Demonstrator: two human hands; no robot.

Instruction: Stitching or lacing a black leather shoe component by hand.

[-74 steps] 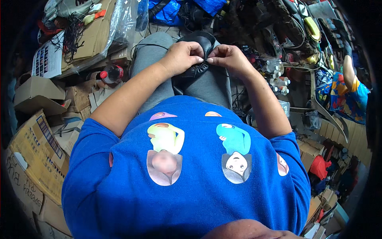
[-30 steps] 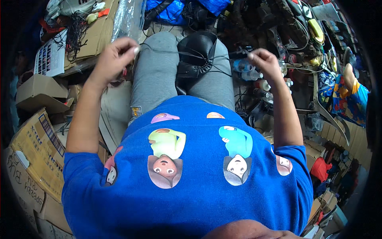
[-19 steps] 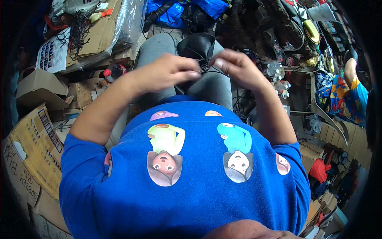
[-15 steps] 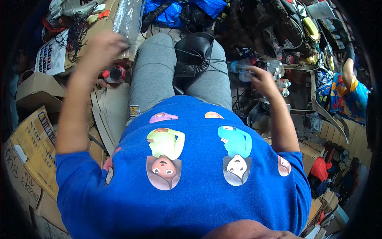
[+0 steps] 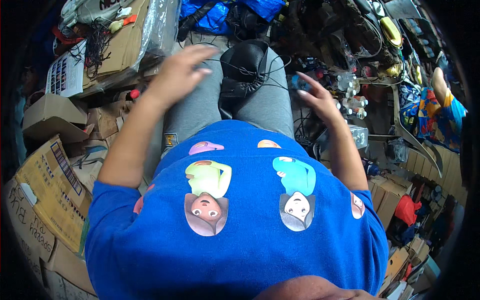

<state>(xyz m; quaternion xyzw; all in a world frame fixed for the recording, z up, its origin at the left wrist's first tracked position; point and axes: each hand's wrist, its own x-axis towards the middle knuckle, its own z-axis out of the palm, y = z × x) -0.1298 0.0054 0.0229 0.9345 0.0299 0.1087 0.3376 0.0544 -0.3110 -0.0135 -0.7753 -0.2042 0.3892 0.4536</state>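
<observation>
Left hand [image 5: 182,76] (blurred), right hand [image 5: 320,100]: fingers spread. Thin black lace [image 5: 289,62] loops slack from black leather shoe-shaped piece [image 5: 235,89]; slack could tangle.

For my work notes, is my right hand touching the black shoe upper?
Apart: the head view shows the grey trouser leg between the right hand and the black shoe upper.

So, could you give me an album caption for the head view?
Left hand and right hand open, either side of a black gathered piece trailing dark cord across a grey-trousered lap.
</observation>
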